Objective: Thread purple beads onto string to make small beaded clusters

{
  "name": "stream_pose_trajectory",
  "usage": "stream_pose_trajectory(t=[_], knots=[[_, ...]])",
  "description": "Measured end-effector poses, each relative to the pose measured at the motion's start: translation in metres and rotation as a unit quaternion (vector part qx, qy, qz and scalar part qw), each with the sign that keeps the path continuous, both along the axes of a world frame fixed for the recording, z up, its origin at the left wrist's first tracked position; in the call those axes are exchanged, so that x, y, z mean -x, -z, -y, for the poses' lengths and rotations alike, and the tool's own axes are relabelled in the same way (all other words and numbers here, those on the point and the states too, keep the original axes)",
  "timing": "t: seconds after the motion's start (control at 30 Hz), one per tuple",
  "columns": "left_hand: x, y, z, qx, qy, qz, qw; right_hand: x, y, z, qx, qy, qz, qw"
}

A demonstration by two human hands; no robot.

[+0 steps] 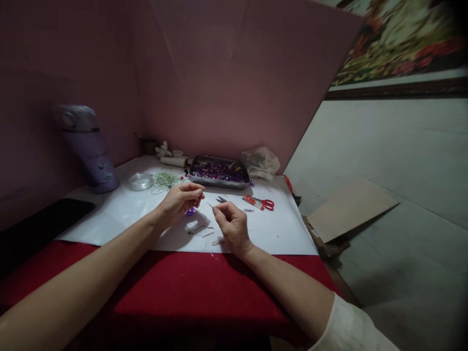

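My left hand (182, 201) is raised over the white sheet, its thumb and fingertips pinched together; what they hold, if anything, is too small to make out. Just below it shows a shiny purple piece (190, 211), and I cannot tell if it hangs from the hand or lies on the sheet. My right hand (233, 228) is closed, with a thin wire-like piece (209, 205) poking out from between thumb and forefinger toward the left hand. Beneath the hands lie several short brownish strips (208, 234). Red-handled scissors (268, 204) rest beyond my right hand, blades pointing left.
A dark metal tray (219, 183) of purple beads stands at the back, beside a clear plastic bag (260, 162). Further left are green strands (167, 180), a round clear dish (141, 181), a purple bottle (93, 156) and a black flat object (44, 229). Red cloth (183, 282) covers the near edge.
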State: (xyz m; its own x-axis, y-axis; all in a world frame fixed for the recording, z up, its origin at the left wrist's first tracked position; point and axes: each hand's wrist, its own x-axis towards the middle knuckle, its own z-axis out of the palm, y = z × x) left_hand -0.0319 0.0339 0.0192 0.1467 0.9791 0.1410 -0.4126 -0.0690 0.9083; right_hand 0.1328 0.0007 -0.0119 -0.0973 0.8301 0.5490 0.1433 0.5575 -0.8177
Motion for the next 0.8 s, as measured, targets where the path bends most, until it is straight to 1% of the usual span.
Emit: stream_pose_trajectory(t=[0.27, 0.5, 0.8], knots=[[-0.0017, -0.0028, 0.0023, 0.01, -0.011, -0.01, 1.0, 0.0004, -0.0022, 0.0006, 0.002, -0.009, 0.003, 1.0], [-0.0011, -0.0018, 0.0021, 0.017, -0.014, -0.023, 0.999, 0.0016, -0.0028, 0.0001, 0.011, -0.007, -0.004, 1.0], [-0.0025, -0.0031, 0.0027, 0.022, -0.018, -0.044, 0.999, 0.0008, -0.0013, -0.0016, 0.009, 0.009, 0.001, 1.0]])
